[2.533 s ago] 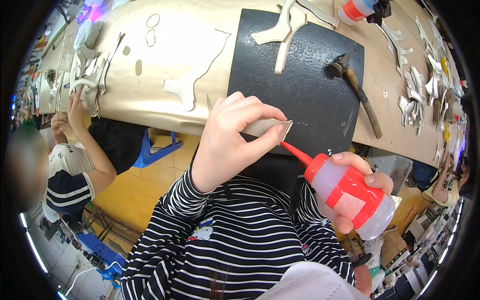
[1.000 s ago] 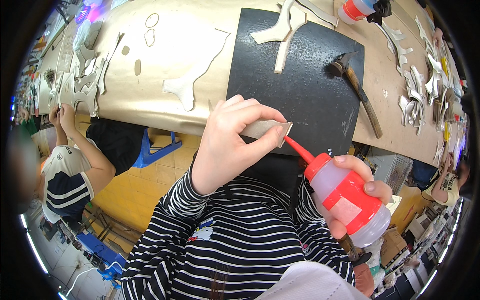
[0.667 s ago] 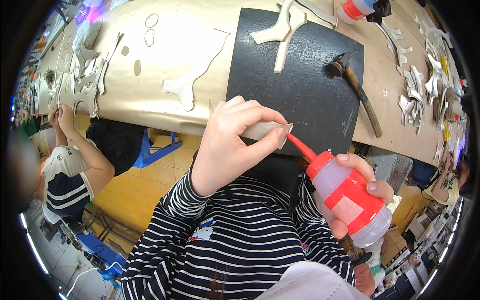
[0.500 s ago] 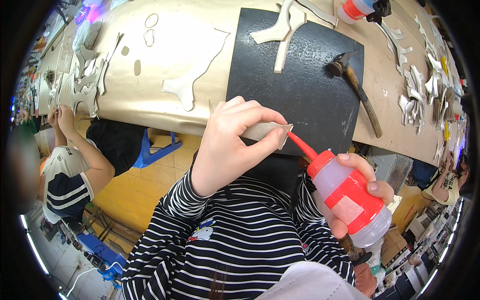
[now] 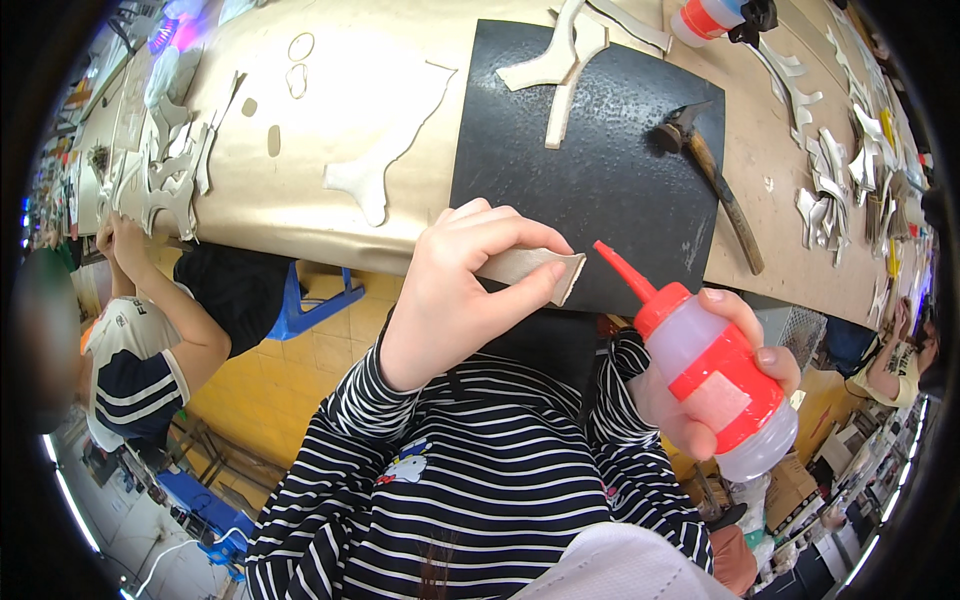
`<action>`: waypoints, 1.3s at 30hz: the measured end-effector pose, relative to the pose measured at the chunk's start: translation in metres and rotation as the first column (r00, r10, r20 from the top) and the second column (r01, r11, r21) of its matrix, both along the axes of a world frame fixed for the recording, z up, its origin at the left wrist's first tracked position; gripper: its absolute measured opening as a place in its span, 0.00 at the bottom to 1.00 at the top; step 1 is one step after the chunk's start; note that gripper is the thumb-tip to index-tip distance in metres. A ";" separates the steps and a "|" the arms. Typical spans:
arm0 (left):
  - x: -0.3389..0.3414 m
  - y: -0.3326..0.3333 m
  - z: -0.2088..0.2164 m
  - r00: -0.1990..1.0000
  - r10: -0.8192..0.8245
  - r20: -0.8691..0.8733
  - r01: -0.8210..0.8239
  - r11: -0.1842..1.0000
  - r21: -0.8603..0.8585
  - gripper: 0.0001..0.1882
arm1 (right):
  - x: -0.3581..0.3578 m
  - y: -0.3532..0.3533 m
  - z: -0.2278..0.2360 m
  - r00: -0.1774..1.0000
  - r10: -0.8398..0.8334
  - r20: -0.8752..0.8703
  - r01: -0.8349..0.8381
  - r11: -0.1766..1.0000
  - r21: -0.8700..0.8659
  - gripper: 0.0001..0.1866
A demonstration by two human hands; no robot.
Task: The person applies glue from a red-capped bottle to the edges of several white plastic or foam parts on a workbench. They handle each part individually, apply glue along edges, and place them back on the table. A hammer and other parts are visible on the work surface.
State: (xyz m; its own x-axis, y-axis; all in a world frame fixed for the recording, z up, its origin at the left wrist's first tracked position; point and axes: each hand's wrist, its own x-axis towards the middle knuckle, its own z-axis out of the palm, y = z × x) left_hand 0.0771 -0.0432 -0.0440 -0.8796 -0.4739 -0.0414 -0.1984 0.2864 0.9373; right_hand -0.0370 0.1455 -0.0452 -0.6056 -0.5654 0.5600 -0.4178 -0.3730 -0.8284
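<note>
**The left hand pinches a beige piece, a squeeze bottle in the right hand**

Farthest left, a co-worker is beside the gold table cover, on which a white cut piece lies, its narrow end toward the upper right.

Next comes the left hand, thumb and index finger clamped on the beige piece near the table's near edge. The piece's long axis runs roughly left to right; its broad, pale-edged end faces right, and the fingers cover the other end.

Beyond is a black mat with white strips overlapping at its far side.

The squeeze bottle slants, red nozzle up and left, base down and right. The nozzle tip sits just beside the beige piece, apart from it. The translucent walls look cloudy and pale; how full it is cannot be told.

The right hand is wrapped firmly around the bottle's red band.

Near the top, a second bottle has a red label, contents unclear. A hammer lies across the mat's right edge, handle toward the person. Farther right is a pile of cut pieces.
</note>
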 end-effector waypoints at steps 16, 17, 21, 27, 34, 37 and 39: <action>0.002 -0.001 -0.003 1.000 0.011 0.029 -0.014 0.995 0.100 0.06 | -0.009 0.002 -0.001 0.982 0.177 0.061 -0.176 0.984 -0.030 0.42; 0.002 -0.001 -0.003 1.000 0.011 0.027 -0.014 0.994 0.109 0.06 | -0.008 0.002 -0.001 0.978 0.185 0.097 -0.183 0.983 -0.030 0.42; 0.002 0.000 -0.002 0.999 0.001 0.033 -0.004 0.996 0.086 0.06 | -0.010 0.003 0.001 0.983 0.184 0.009 -0.184 0.982 0.034 0.41; 0.002 0.000 -0.002 0.999 -0.009 0.035 0.006 0.997 0.076 0.06 | -0.007 0.000 0.000 0.984 0.163 0.064 -0.160 0.985 -0.062 0.43; 0.002 -0.001 -0.003 1.000 0.005 0.024 -0.007 0.998 0.065 0.06 | -0.011 0.002 0.001 0.978 0.203 -0.037 -0.203 0.979 0.016 0.43; 0.002 0.000 -0.002 1.000 0.013 0.025 -0.015 0.998 0.066 0.06 | -0.011 0.006 0.006 0.972 0.236 -0.015 -0.233 0.966 0.110 0.42; 0.002 -0.001 -0.002 0.999 0.019 0.035 -0.021 0.997 0.068 0.07 | -0.010 0.008 0.009 0.964 0.266 0.014 -0.265 0.950 0.164 0.44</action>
State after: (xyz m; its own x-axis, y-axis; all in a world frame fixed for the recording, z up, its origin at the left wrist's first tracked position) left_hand 0.0795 -0.0440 -0.0462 -0.8674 -0.4866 -0.1044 -0.2359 0.2174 0.9471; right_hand -0.0470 0.1535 -0.0361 -0.4171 -0.7891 0.4510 -0.3292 -0.3314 -0.8842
